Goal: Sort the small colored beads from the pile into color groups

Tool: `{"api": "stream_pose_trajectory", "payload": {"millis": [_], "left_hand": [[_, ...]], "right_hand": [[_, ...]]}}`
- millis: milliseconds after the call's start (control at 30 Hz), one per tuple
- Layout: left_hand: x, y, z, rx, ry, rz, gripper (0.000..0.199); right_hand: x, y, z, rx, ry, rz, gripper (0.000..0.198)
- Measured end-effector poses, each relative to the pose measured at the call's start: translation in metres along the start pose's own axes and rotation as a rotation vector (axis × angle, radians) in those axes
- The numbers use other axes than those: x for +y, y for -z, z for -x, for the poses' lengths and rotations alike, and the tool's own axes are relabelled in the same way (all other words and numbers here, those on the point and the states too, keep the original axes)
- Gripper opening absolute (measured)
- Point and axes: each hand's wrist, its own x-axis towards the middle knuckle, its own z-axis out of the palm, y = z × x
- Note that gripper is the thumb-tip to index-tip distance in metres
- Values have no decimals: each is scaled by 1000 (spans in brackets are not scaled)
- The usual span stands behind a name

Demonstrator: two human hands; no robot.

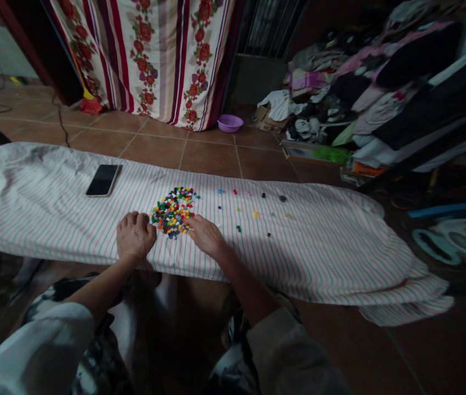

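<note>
Starting big: a striped cloth [319, 263], draped long over some low surface, probably handy for stopping tiny pieces from skittering away. Hanging well behind it, a flowered curtain [167, 55], clear of the work.

Next size down, a loose pile [173, 211] of mixed, bright little pieces, lying on the cloth between both hands, likely put there for easy reach from either side.

Then the left hand [135, 235]: palm down, fingers curled in, resting on the cloth just beside the pile's left edge. Maybe acting as a prop, or a bit of a fence. Can't tell about anything tucked underneath.

Right hand [207, 235]: thumb and fingertips drawn narrow at the pile's right edge, pretty much right for picking at stuff this small. Can't tell about a piece in the pinch, honestly.

Phone [103, 180] parked off to the left, apart from the pile, presumably out of the way.

Smallest stuff last: a yellow cluster [255, 214], a dark green cluster [239, 229] and a lone purple piece [219, 208], all set apart right of the pile, gaps probably left to avoid mixing colours.
</note>
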Motion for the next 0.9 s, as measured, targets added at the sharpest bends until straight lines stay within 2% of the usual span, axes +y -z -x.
{"api": "stream_pose_trajectory", "payload": {"millis": [600, 900], "left_hand": [[-1, -1, 0, -1, -15, -9, 25], [0, -1, 0, -14, 10, 10, 27]], "right_hand": [[-5, 7, 1, -31, 34, 8, 17], [-4, 6, 0, -31, 42, -8, 21]]}}
